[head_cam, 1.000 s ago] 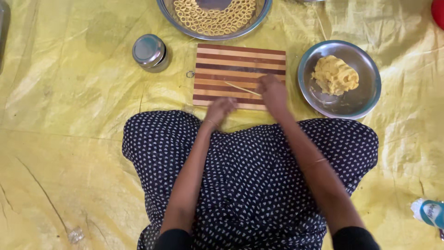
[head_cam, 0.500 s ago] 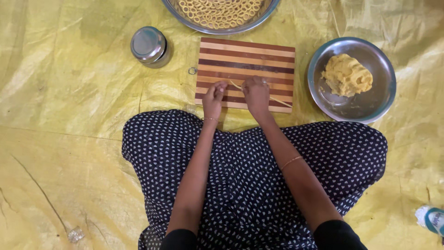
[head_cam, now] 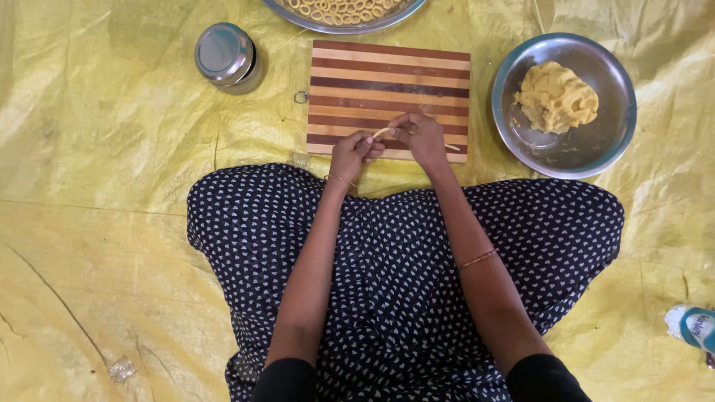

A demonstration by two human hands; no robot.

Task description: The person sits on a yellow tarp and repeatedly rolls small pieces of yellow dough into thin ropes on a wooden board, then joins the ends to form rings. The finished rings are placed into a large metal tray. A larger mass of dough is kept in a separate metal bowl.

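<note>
A striped wooden cutting board (head_cam: 387, 78) lies on the yellow sheet in front of my lap. My left hand (head_cam: 351, 152) and my right hand (head_cam: 421, 136) meet at the board's near edge. Between their fingertips they pinch a thin rolled strand of yellow dough (head_cam: 381, 132), whose other end (head_cam: 451, 147) pokes out past my right hand. A steel bowl (head_cam: 514, 134) to the right holds a lump of yellow dough (head_cam: 555, 97).
A large steel plate (head_cam: 298, 18) of dough rings sits beyond the board, cut off by the top edge. A lidded steel container (head_cam: 225, 56) stands at the left of the board. A yellow plastic sheet (head_cam: 112, 186) covers the floor. A small packet (head_cam: 696, 327) lies at far right.
My right hand moved from rolling on the board's right half to its near edge. Both hands have come together and picked up the thin dough strand.
</note>
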